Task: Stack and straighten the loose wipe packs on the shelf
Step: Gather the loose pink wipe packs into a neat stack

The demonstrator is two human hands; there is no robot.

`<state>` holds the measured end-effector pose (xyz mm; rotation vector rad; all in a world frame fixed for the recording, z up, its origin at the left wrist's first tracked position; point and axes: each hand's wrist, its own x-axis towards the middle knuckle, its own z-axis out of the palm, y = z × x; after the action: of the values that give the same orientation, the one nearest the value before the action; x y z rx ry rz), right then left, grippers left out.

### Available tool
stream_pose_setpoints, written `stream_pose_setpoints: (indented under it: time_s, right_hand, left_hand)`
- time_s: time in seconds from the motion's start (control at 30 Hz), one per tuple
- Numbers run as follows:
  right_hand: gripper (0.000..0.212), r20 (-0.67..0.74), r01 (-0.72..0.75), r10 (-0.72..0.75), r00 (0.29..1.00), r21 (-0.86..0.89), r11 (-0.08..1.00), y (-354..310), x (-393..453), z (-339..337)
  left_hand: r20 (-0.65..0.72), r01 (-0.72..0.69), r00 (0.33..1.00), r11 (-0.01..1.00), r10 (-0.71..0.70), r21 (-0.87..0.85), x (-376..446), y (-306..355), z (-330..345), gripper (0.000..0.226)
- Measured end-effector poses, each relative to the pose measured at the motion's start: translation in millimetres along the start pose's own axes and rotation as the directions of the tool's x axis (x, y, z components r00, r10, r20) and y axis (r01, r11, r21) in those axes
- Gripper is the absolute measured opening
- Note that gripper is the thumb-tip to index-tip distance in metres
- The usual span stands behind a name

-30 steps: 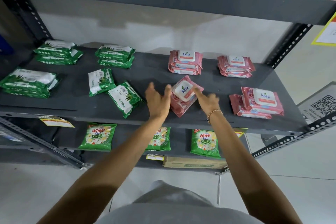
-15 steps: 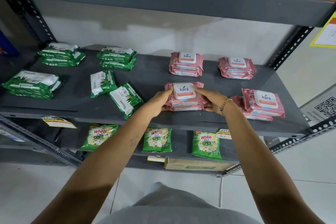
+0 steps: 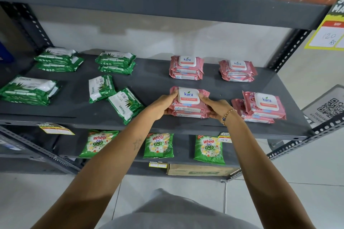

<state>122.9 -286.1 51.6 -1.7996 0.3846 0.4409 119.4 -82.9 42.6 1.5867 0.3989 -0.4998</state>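
A squared stack of pink Kara wipe packs [image 3: 188, 99] sits near the front of the grey shelf [image 3: 152, 83]. My left hand [image 3: 162, 106] grips its left side and my right hand [image 3: 216, 108] grips its right side. To the right lies a skewed pair of pink packs [image 3: 263, 105], the top one offset from the lower. Two neat pink stacks [image 3: 186, 67] [image 3: 237, 70] stand at the back. Two loose green Origami packs [image 3: 101, 87] [image 3: 125, 105] lie crooked to the left of my hands.
Neat green stacks sit at back left [image 3: 58, 59], back middle [image 3: 115, 62] and far left [image 3: 28, 90]. An upper shelf [image 3: 167, 3] overhangs. Green Wheel detergent bags [image 3: 158, 145] and a cardboard box [image 3: 201, 170] occupy the shelf below. A slotted post [image 3: 286, 50] rises at right.
The tilted pink pack has been turned square and settled flat on the pack below. Both hands closed in on the stack's sides and now hold it aligned.
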Motion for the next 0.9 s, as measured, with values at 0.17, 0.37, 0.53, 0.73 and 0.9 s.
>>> stream_pose_setpoints:
  time_s: [0.17, 0.37, 0.53, 0.73, 0.9]
  right_hand:
    - [0.098, -0.008, 0.038, -0.039, 0.999, -0.031, 0.999, -0.8, -2.5, -0.2]
    - [0.068, -0.013, 0.043, -0.044, 0.999, -0.018, 0.999, -0.9, -2.4, 0.5]
    - [0.062, -0.011, 0.038, -0.039, 0.999, -0.029, 0.999, -2.3, -3.8, 0.6]
    - [0.053, 0.0, 0.037, -0.037, 0.999, -0.037, 0.999, -5.3, -8.1, 0.5]
    - [0.057, 0.02, -0.012, 0.014, 1.0, -0.08, 0.997, -7.2, -10.1, -2.0]
  left_hand:
    - [-0.073, -0.011, 0.997, 0.998, 0.016, 0.066, 3.6, -5.7, 3.8, 0.059]
    - [-0.07, -0.021, 0.997, 0.999, 0.025, 0.044, 4.3, -6.1, 4.1, 0.052]
    - [-0.068, -0.032, 0.997, 0.998, 0.036, 0.056, 4.1, -8.0, 4.3, 0.055]
    - [-0.083, -0.03, 0.996, 0.995, 0.038, 0.093, 1.0, -6.9, 5.4, 0.055]
    - [-0.137, -0.025, 0.989, 0.97, 0.059, 0.242, -5.7, -3.6, 4.1, 0.078]
